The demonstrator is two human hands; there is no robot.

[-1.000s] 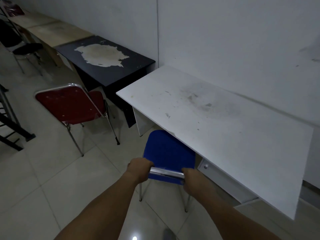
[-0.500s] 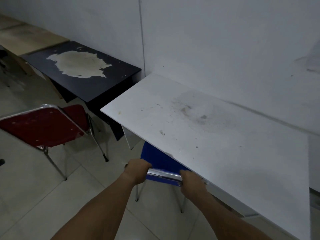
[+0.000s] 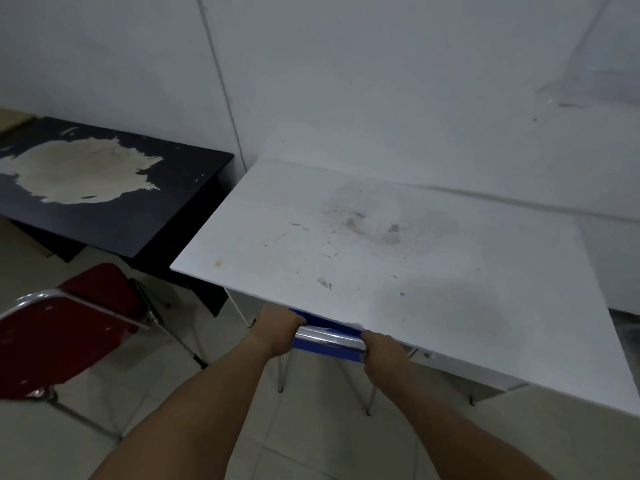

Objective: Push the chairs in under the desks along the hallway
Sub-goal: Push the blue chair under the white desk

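Note:
A blue chair (image 3: pixel 329 341) with a chrome frame stands at the front edge of a white desk (image 3: pixel 398 265). Its seat is hidden under the desktop; only the top of the backrest and two thin legs show. My left hand (image 3: pixel 277 329) grips the left end of the chrome top rail. My right hand (image 3: pixel 382 351) grips the right end, close against the desk edge. A red chair (image 3: pixel 62 337) with a chrome frame stands out on the floor at the left, in front of a black desk (image 3: pixel 114 216).
The black desk has a large worn pale patch on its top and touches the white desk's left side. Both desks stand against a white wall (image 3: pixel 346 81). Pale floor tiles (image 3: pixel 214 386) lie between the two chairs.
The blue chair has slid forward under the white desk, so its seat is now hidden. Both hands have stayed on the rail. My view has moved closer and swung right.

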